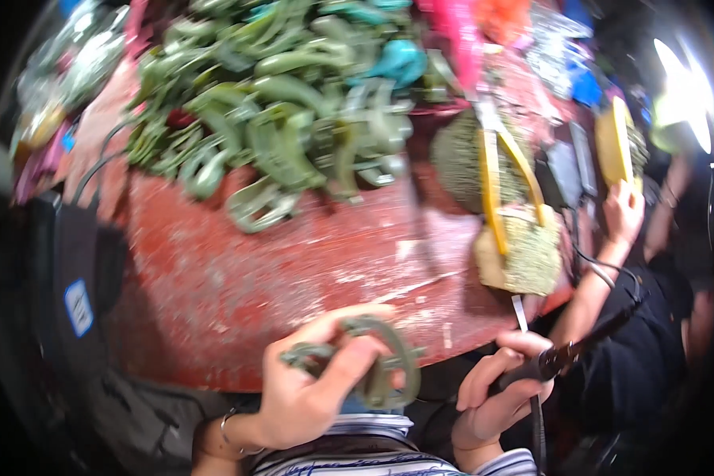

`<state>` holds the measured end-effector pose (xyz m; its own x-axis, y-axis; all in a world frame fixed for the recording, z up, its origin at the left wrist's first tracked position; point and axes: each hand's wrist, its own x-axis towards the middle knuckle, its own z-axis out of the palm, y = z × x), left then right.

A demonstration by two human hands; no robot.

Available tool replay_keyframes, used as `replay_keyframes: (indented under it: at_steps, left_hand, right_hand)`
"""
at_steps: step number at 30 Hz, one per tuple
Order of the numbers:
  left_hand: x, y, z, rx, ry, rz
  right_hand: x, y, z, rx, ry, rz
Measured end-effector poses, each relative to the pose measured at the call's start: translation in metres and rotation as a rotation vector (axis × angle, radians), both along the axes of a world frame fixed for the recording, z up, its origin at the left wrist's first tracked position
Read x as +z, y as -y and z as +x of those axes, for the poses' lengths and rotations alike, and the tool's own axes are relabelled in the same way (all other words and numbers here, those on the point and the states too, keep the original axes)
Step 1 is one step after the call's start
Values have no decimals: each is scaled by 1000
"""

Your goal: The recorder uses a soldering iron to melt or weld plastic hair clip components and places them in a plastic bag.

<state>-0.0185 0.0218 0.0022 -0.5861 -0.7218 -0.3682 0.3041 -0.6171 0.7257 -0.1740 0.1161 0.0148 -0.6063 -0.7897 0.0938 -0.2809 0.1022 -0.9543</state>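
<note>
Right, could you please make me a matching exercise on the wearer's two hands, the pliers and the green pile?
1. Left hand
2. Right hand
3. Pliers
4. Green pile

A. Lying across textured pads
B. Heaped toward the far side of the red table
C. Holding a dark-handled tool
D. Holding a curved green piece

Pairs: 1-D, 2-C, 3-A, 4-B.

A blue-edged white label (pixel 78 308) with dark characters sits on the black case (pixel 107 266) at left. Blue script-like marks (pixel 341 468) cross the striped shirt (pixel 373 444), unreadable.
</note>
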Motion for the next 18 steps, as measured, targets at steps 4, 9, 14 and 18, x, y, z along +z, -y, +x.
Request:
replay_keyframes:
  at_steps: [4, 9, 14, 18]
  left_hand:
    - [-8, -5, -9, 74, 88, -98]
    - [4, -6, -15, 142, 293, -184]
    - [-9, -5, -5, 108, 430, -415]
    - [-1, 1, -7, 34, 420, -509]
  right_hand:
    - [5, -5, -40, -274, -106, 100]
    - [1, -29, -65, -363, -333, 377]
    - [-8, -23, -61, -351, -427, 425]
    - [-7, -27, -38, -181, -431, 241]
